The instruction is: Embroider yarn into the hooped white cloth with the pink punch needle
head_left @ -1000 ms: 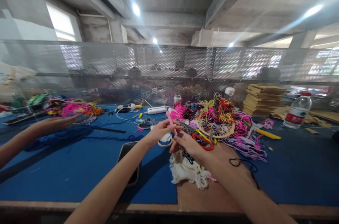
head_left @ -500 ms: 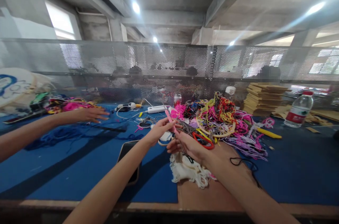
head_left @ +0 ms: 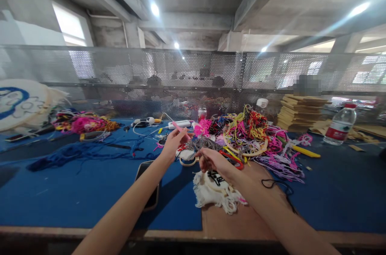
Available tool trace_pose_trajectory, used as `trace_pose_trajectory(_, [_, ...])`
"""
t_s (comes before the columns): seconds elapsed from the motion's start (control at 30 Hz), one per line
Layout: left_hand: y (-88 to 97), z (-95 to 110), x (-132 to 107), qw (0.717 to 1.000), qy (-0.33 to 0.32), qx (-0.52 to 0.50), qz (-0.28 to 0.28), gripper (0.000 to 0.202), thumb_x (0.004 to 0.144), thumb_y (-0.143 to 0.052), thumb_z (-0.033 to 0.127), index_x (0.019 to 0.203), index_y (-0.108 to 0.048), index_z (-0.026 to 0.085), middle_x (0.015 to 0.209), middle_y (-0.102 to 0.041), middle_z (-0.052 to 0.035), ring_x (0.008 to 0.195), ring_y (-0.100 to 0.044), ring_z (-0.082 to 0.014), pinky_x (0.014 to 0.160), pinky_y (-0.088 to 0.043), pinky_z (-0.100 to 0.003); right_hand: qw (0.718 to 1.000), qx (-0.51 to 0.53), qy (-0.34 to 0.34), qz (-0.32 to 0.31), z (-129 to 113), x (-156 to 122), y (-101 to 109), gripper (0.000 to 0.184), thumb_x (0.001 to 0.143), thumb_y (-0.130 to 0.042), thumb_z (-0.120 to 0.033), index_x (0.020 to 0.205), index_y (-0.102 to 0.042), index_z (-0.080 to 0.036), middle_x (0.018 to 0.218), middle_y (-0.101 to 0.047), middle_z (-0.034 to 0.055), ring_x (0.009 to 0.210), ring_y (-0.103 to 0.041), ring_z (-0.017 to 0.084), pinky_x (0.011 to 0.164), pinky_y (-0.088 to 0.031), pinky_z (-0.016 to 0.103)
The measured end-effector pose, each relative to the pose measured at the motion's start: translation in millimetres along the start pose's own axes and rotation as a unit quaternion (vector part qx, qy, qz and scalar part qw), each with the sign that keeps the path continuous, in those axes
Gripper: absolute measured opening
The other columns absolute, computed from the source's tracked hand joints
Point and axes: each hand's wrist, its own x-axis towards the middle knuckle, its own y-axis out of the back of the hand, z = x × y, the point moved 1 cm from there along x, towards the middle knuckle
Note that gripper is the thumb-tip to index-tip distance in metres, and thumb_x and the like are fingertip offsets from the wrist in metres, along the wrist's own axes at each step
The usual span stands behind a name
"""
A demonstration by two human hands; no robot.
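My left hand [head_left: 174,142] is closed around a slim pink punch needle [head_left: 180,129], its point tilted up and away to the left. To the right, my right hand [head_left: 211,159] hangs over the table with curled fingers; whether a thread is between them cannot be made out. Beneath it lies a small embroidery hoop [head_left: 217,182] with white fringed cloth and a black stitched design. Another small hoop [head_left: 188,161] lies between the hands. Red-handled scissors [head_left: 233,160] rest beside my right hand, by a heap of grey yarn [head_left: 206,142].
A large pile of coloured yarn [head_left: 247,130] spreads at the centre right, with a yellow-handled tool [head_left: 306,151]. A phone [head_left: 147,184] lies by my left forearm. Blue yarn [head_left: 60,156], a large hoop [head_left: 21,104], a water bottle [head_left: 340,124] and stacked brown card [head_left: 300,112] stand around.
My hands have moved apart; the punch needle is now only in my left hand, further left. Another person's arm at the left has withdrawn, and the large hoop there has shifted right.
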Motion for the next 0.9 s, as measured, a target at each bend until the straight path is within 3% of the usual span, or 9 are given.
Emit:
trace_pose_trajectory(0.23, [1.8, -1, 0, 1.0, 0.005, 0.009, 0.021, 0.034, 0.067, -0.064, 0.043, 0.083, -0.06, 0.013, 0.066, -0.065, -0.0047, 0.07, -0.063, -0.017, 0.061, -0.046, -0.024, 1.0, 0.0, 0.018, -0.009, 5, 7, 4, 0.025, 0.074, -0.054, -0.041, 0.072, -0.051, -0.016, 0.042, -0.038, -0.0088, 0.037, -0.033, 0.004, 0.04, -0.025, 0.018])
trace_pose_trajectory(0.33, [0.0, -2, 1, 1.0, 0.012, 0.008, 0.01, 0.033, 0.067, -0.064, 0.042, 0.083, -0.059, 0.013, 0.068, -0.065, -0.0054, 0.071, -0.063, -0.0175, 0.061, -0.046, -0.025, 1.0, 0.003, 0.027, -0.016, 7, 8, 5, 0.023, 0.075, -0.053, -0.039, 0.072, -0.05, -0.016, 0.041, -0.037, -0.0093, 0.036, -0.029, 0.004, 0.039, -0.022, 0.018])
trace_pose_trajectory(0.53, [-9.2, -2, -5, 0.996, 0.013, 0.0, -0.092, 0.03, 0.07, -0.063, 0.039, 0.086, -0.059, 0.015, 0.08, -0.068, -0.0065, 0.081, -0.062, -0.0187, 0.072, -0.046, -0.029, 0.999, -0.012, 0.047, -0.023, 4, 7, 4, 0.024, 0.077, -0.052, -0.039, 0.072, -0.05, -0.016, 0.041, -0.04, -0.0081, 0.036, -0.031, 0.005, 0.039, -0.023, 0.019])
trace_pose_trajectory(0.73, [-16.2, -2, -16, 0.972, 0.064, 0.021, -0.227, 0.031, 0.072, -0.062, 0.038, 0.093, -0.06, 0.014, 0.092, -0.067, -0.0108, 0.084, -0.061, -0.0191, 0.078, -0.045, -0.031, 0.998, -0.032, 0.044, -0.005, 3, 5, 1, 0.031, 0.075, -0.054, -0.047, 0.068, -0.048, -0.017, 0.044, -0.044, -0.0065, 0.038, -0.036, 0.006, 0.041, -0.028, 0.02])
trace_pose_trajectory(0.9, [-14.3, -3, -15, 0.967, 0.063, 0.029, -0.246, 0.03, 0.074, -0.061, 0.037, 0.093, -0.062, 0.014, 0.094, -0.067, -0.0116, 0.083, -0.061, -0.0188, 0.075, -0.046, -0.03, 0.999, -0.037, 0.026, 0.0, 7, 8, 1, 0.034, 0.072, -0.056, -0.049, 0.07, -0.05, -0.016, 0.044, -0.048, -0.006, 0.038, -0.038, 0.006, 0.042, -0.029, 0.019])
